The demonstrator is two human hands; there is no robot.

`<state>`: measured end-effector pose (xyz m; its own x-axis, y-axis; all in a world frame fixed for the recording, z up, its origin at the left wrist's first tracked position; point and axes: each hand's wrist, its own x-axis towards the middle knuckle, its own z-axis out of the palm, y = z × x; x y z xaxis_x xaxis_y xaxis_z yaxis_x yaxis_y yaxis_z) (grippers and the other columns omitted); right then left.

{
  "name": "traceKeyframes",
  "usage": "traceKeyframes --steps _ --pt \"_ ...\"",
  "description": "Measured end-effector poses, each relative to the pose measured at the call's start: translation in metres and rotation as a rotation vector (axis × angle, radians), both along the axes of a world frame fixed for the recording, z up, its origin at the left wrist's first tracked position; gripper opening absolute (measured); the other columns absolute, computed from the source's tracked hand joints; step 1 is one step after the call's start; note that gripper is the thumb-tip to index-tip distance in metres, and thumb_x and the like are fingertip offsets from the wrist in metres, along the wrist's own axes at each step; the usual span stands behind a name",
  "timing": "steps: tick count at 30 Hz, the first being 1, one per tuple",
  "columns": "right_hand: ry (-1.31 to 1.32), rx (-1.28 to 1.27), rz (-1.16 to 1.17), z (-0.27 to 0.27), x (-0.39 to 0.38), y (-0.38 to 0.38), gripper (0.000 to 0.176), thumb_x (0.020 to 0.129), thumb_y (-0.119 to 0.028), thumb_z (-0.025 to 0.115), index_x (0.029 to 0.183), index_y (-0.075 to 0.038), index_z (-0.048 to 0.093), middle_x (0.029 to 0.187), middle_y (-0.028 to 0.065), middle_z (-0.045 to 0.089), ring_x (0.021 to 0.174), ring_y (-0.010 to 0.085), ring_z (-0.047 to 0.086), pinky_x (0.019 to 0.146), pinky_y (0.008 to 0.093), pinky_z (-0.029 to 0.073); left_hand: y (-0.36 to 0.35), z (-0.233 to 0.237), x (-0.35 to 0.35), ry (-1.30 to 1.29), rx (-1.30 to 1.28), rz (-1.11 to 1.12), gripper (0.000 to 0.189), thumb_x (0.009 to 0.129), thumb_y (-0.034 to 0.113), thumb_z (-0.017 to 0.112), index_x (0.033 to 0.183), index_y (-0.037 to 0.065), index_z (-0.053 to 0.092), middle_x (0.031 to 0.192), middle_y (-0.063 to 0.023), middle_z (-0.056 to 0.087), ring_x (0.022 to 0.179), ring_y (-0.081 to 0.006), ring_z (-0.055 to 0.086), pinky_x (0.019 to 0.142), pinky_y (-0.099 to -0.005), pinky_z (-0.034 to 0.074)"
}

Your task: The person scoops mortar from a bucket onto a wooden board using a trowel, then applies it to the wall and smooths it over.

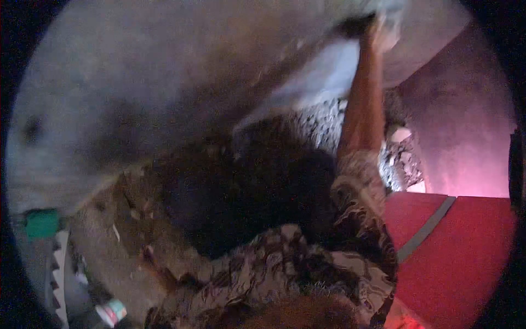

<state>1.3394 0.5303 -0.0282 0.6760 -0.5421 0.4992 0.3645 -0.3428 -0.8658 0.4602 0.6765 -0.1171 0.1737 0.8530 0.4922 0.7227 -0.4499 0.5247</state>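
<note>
My right arm reaches up and forward to a grey wall (181, 60). My right hand (383, 35), smeared by motion, is up against the wall's surface. A pale, blurred shape (392, 13) and a dark patch (356, 24) show right at its fingers; I cannot tell what it grips. Lower and to the left, my left hand (148, 255) hangs beside my body over the dirt-covered floor, small and dim, its fingers not distinct. My patterned sleeve (359, 203) covers the upper part of the right arm.
Rubble (405, 159) lies along the wall's foot at right. A red panel with a grey strap (427, 230) stands close on my right. At left are a green object (43, 223), a pale toothed strip (59, 279) and a white tub (111, 312).
</note>
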Motion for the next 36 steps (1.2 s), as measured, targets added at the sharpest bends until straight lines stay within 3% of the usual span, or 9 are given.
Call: traceKeyframes --steps 7,15,20,25,26,27,30,34,36 --pt "-0.175 -0.095 0.119 -0.045 -0.094 0.033 0.049 0.081 -0.037 0.068 0.103 0.006 0.062 0.092 0.0218 0.065 0.082 0.033 0.064 0.071 0.0416 0.054 -0.013 0.005 -0.01 -0.241 -0.242 -0.06 0.039 0.087 -0.001 0.055 0.125 0.007 0.055 0.108 -0.0135 0.063 0.094 -0.0262 0.063 0.08 -0.0499 0.055" --pt "-0.307 -0.185 0.325 -0.001 -0.093 0.09 0.049 0.079 -0.03 0.073 0.106 0.007 0.057 0.096 0.0211 0.064 0.083 0.0305 0.064 0.069 0.0392 0.056 -0.015 0.003 -0.031 -1.268 -0.661 -0.231 0.04 0.086 -0.003 0.055 0.125 0.007 0.055 0.109 -0.0134 0.063 0.095 -0.0263 0.064 0.08 -0.0508 0.056" --pt "-0.202 -0.149 0.467 -0.079 -0.119 0.107 0.05 0.078 -0.026 0.075 0.108 0.008 0.055 0.099 0.0206 0.063 0.083 0.0289 0.063 0.068 0.0376 0.057 -0.007 0.001 -0.037 -1.636 -0.817 -0.299 0.04 0.086 -0.004 0.055 0.125 0.007 0.055 0.109 -0.0133 0.063 0.095 -0.0263 0.064 0.08 -0.0513 0.056" --pt "0.074 0.137 0.629 -0.214 -0.192 0.051 0.052 0.077 -0.022 0.078 0.111 0.008 0.052 0.101 0.0202 0.062 0.083 0.0274 0.063 0.067 0.0361 0.058 -0.001 -0.011 -0.014 -1.804 -0.94 -0.347 0.041 0.086 -0.005 0.054 0.125 0.007 0.056 0.109 -0.0132 0.063 0.095 -0.0264 0.064 0.08 -0.0519 0.056" --pt "0.291 0.564 0.832 -0.194 -0.227 0.034 0.044 0.082 -0.021 0.073 0.108 0.009 0.054 0.103 0.0209 0.063 0.084 0.0286 0.063 0.069 0.0349 0.058 -0.002 -0.016 -0.012 -1.82 -0.955 -0.351 0.041 0.086 -0.005 0.054 0.125 0.007 0.056 0.109 -0.0132 0.063 0.095 -0.0264 0.064 0.08 -0.052 0.056" --pt "0.461 0.603 0.873 -0.19 -0.244 0.021 0.046 0.086 -0.03 0.069 0.109 0.007 0.056 0.106 0.0206 0.062 0.087 0.0287 0.062 0.074 0.0349 0.057 0.0 -0.02 -0.007 -1.82 -0.965 -0.334 0.041 0.086 -0.005 0.054 0.125 0.007 0.056 0.109 -0.0132 0.064 0.095 -0.0264 0.064 0.08 -0.0521 0.057" --pt "0.461 -0.077 1.178 -0.252 -0.227 -0.037 0.049 0.091 -0.036 0.062 0.117 0.005 0.054 0.112 0.0205 0.06 0.092 0.0298 0.061 0.081 0.0397 0.055 0.002 -0.036 0.01 -1.861 -1.065 -0.365 0.041 0.086 -0.006 0.054 0.125 0.008 0.056 0.109 -0.0131 0.064 0.095 -0.0264 0.064 0.08 -0.0524 0.057" --pt "0.847 0.885 1.151 -0.203 -0.27 -0.018 0.046 0.096 -0.037 0.05 0.126 -0.003 0.052 0.119 0.0139 0.061 0.101 0.031 0.062 0.089 0.0454 0.05 0.016 -0.066 0.028 -1.854 -1.184 -0.395 0.042 0.085 -0.007 0.054 0.125 0.008 0.056 0.11 -0.0131 0.064 0.095 -0.0264 0.065 0.08 -0.0529 0.057" --pt "0.852 0.888 1.127 -0.2 -0.268 -0.023 0.046 0.096 -0.036 0.05 0.126 -0.002 0.052 0.118 0.0134 0.061 0.1 0.0312 0.062 0.089 0.0449 0.051 0.025 -0.087 0.019 -1.798 -1.212 -0.431 0.04 0.087 -0.005 0.053 0.125 0.007 0.056 0.11 -0.0139 0.064 0.096 -0.0278 0.064 0.082 -0.0535 0.056"
